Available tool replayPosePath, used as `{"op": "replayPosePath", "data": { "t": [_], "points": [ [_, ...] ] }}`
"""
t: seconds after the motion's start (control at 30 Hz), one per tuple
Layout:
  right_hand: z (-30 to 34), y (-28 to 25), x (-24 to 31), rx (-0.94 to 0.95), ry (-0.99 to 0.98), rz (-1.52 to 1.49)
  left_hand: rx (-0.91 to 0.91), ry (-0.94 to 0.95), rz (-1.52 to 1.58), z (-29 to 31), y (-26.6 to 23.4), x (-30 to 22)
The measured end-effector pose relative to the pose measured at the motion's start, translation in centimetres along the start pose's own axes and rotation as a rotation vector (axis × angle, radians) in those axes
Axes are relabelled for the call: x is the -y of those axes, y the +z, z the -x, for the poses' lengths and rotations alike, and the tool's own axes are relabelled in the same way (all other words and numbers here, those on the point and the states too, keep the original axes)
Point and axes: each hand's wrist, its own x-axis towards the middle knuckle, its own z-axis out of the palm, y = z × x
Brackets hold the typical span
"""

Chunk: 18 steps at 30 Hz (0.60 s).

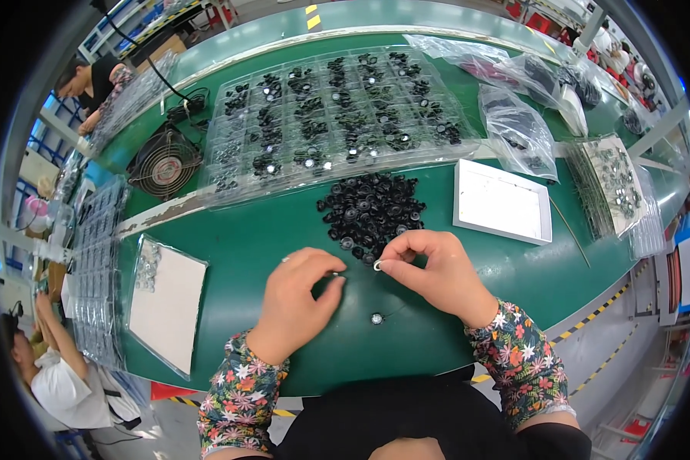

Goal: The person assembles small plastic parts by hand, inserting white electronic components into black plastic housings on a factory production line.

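Observation:
My right hand [437, 274] pinches a small white ring [377, 265] between thumb and forefinger, at the near edge of a heap of small black round parts [372, 211]. To its left, my left hand [297, 300] is curled, thumb and forefinger almost meeting around a tiny speck too small to name. Below and between the hands, a small round silvery piece [376, 318] lies on the green tabletop [422, 349], with what looks like a thin wire beside it. Flowered sleeves cover both my forearms.
Beyond the heap stands a clear compartment tray [337, 115] holding many black parts. A white open box [502, 203] sits right; a bagged pale card [169, 299] lies left. A black fan [165, 161], plastic bags [517, 126] and a stacked card [613, 184] surround them. Other people work at left.

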Motion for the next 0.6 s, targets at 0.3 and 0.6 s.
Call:
{"op": "replayPosePath", "data": {
  "t": [0.3,0.6],
  "points": [
    [0.2,-0.1,0.5,0.009,0.009,0.018,-0.125,0.04,-0.103,-0.7,-0.7,-0.1],
    [0.6,1.0,0.4,0.121,-0.114,-0.019,0.182,-0.376,0.979,0.5,0.2,-0.2]
  ]
}}
